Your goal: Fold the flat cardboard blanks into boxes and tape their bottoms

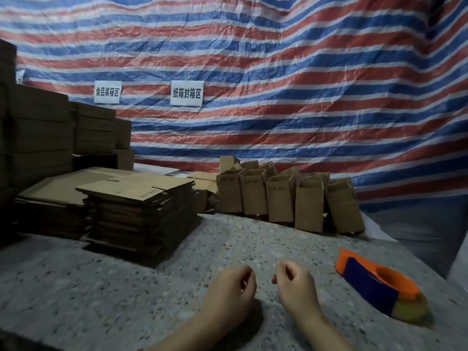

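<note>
Two hands rest low on the speckled worktop (228, 236) at about 6 o'clock, forearms angling in from the bottom edge, wrists down. The left hand (231, 287) has its fingers loosely curled inward and holds nothing; the right hand (295, 285), just beside it, is likewise loosely curled and empty, thumb tip pointing toward the left hand. The two do not touch. At 9 o'clock sits the stack of flat cardboard blanks (139, 211), well apart from both hands, with a lower stack (50, 206) beside it further left. At 12 to 1 o'clock stands a row of folded boxes (281, 201), upright, the rightmost tilted. At 3 o'clock, near the right hand, lies an orange and blue tape dispenser (374, 282).
</note>
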Available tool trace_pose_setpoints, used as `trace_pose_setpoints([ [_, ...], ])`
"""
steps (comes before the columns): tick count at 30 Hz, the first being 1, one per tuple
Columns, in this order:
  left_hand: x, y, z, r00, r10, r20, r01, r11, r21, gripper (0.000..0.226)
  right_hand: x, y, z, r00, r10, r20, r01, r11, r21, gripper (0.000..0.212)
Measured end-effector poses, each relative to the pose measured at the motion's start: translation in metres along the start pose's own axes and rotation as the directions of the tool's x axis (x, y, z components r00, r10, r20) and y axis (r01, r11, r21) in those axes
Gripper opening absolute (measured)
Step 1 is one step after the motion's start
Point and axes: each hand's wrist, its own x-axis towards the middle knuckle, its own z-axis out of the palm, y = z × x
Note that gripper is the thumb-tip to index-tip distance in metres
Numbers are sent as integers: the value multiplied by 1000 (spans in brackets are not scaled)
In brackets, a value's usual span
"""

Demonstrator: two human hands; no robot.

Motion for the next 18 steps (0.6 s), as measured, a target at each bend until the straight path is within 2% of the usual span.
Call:
trace_pose_setpoints([
  [2,9,0,-8,999,24,-45,-24,1000,-16,14,1,-6,-1,996,-65,57,66,997,-30,32],
  [4,26,-3,-28,992,72,-104,-67,996,53,11,8,-21,-2,984,-142,108,149,987,-53,23],
  [6,48,-14,-59,975,107,-195,-71,981,182,27,20,-41,0,971,-188,147,202,976,-83,7],
  [9,79,-39,-113,951,132,-280,13,887,462,51,49,-73,9,941,-265,212,288,954,-84,39],
  [12,98,-74,-160,970,7,-242,155,748,645,68,77,-104,27,923,-288,255,316,946,-75,53],
  [15,105,-104,-189,963,-120,-241,263,613,745,71,101,-126,48,919,-261,295,304,946,-112,59],
  [18,104,-123,-202,942,-259,-214,328,572,751,68,116,-136,66,915,-252,316,317,932,-176,61],
])
